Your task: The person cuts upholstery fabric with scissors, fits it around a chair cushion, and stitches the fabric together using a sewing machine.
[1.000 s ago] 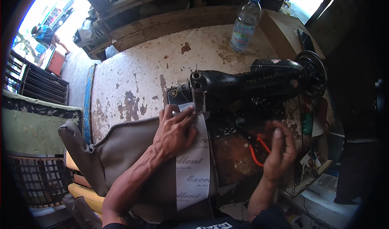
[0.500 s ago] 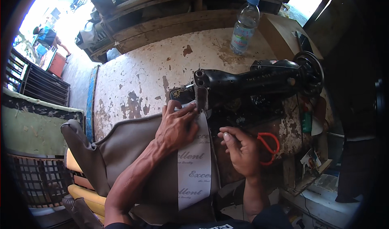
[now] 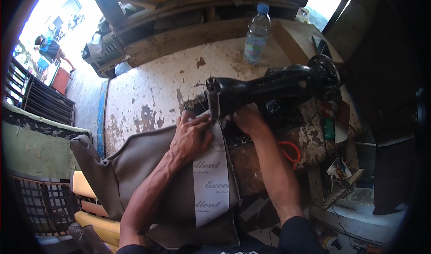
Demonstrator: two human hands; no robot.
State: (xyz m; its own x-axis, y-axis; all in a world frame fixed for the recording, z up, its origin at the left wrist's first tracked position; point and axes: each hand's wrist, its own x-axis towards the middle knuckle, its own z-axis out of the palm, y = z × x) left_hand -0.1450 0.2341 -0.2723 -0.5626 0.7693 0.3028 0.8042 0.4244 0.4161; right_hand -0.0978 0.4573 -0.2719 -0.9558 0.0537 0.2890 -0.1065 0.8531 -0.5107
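A black sewing machine [image 3: 265, 85] stands on the worn table, its needle end toward the left. Below it spreads a grey-brown piece of upholstery material [image 3: 150, 162] with a long white printed strip [image 3: 211, 182] running toward me. My left hand [image 3: 193, 135] is closed on the material and strip beside the needle, fingers bent and pressed down. Under the machine's arm reaches my right hand [image 3: 247, 119], close to the right side of the needle. Its fingers are mostly hidden by the machine and shadow.
A red-handled tool [image 3: 291, 151], seemingly scissors, lies right of my right forearm. Behind the machine stand a clear plastic bottle [image 3: 257, 38] with a blue cap and a cardboard box [image 3: 292, 38]. A green container [image 3: 329, 128] is at the right. Another person [image 3: 49, 47] is outdoors, far left.
My right hand has moved forward and left, from beside the red handles to under the machine's arm. My left hand keeps its place on the material. The view has shifted slightly.
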